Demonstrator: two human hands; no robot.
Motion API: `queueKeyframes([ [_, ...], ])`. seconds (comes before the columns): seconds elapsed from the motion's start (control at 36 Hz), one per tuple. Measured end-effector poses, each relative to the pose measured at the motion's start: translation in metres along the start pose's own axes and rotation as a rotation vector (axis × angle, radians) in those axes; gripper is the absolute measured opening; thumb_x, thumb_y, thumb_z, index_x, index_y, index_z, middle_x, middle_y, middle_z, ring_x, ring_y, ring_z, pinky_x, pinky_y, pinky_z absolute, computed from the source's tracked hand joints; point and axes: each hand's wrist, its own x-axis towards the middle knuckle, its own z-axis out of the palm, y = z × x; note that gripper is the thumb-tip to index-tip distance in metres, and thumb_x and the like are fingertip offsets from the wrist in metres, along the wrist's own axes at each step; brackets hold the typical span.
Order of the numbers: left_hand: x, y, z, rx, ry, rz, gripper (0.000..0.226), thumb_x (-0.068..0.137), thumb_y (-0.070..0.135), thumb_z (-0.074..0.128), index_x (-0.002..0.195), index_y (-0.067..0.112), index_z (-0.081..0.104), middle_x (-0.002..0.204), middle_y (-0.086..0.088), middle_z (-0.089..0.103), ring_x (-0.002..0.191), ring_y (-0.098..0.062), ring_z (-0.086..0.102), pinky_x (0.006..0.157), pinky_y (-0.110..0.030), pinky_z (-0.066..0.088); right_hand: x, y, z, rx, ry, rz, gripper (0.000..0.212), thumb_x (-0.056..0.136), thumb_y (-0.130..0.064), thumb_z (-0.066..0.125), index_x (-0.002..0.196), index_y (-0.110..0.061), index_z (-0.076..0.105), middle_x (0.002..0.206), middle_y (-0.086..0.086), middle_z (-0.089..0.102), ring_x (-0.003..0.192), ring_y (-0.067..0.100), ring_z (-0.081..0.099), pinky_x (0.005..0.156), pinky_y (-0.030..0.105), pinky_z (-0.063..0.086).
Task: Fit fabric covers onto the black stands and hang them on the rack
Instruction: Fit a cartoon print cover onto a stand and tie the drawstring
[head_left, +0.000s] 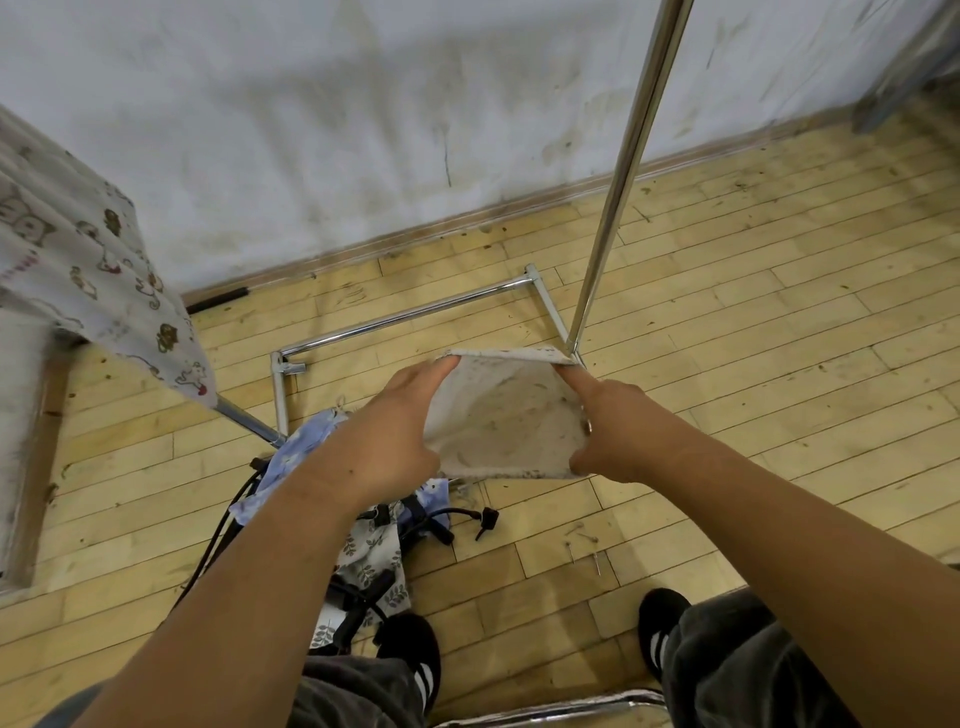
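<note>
Both hands hold a pale beige fabric cover (506, 415) spread open in front of me, its inside facing me. My left hand (395, 431) grips its left edge with the index finger stretched along the rim. My right hand (613, 431) pinches the right edge the same way. Below on the floor lies a heap of black stands (415, 514) mixed with blue (291, 457) and leaf-print fabric covers (371, 556). The chrome rack's upright pole (618, 182) rises at the right. A covered piece with an animal print (88, 249) hangs at the left.
The rack's chrome base frame (405, 314) lies on the wooden floor by the white wall. Another chrome bar (561, 709) crosses the bottom edge near my black shoes (415, 654). A few nails (582, 540) lie on the floor at the right.
</note>
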Motion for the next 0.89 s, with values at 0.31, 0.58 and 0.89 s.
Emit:
queueKeyframes([
  [0.31,-0.005,-0.004,0.013,0.04,-0.018,0.002,0.108,0.088,0.004,0.065,0.159,0.048,-0.003,0.169,0.01,0.012,0.08,-0.003,0.058,0.052,-0.014,0.039,0.0,0.014,0.0,0.04,0.003,-0.044,0.108,0.082,-0.01,0.079,0.162,-0.04,0.012,0.112,0.004,0.057,0.094,0.022,0.055,0.069,0.027,0.048],
  [0.58,0.003,-0.01,0.036,-0.001,0.013,0.01,0.108,0.088,-0.005,0.058,0.161,0.045,-0.005,0.16,-0.007,0.037,0.056,-0.007,0.056,0.042,-0.016,0.036,0.009,0.026,0.016,0.321,-0.007,-0.065,0.094,0.082,-0.004,0.076,0.157,-0.04,0.032,0.122,0.0,0.056,0.087,0.018,0.066,0.064,0.029,0.062],
  [0.89,0.048,-0.037,0.083,-0.097,-0.029,-0.074,0.102,0.09,-0.005,0.058,0.163,0.033,-0.001,0.13,-0.031,0.059,0.051,-0.008,0.05,0.039,-0.013,0.034,0.041,0.064,0.073,0.589,0.058,0.115,0.066,0.09,0.001,0.066,0.143,-0.037,0.058,0.108,-0.009,0.056,0.086,0.022,0.068,0.061,0.03,0.063],
])
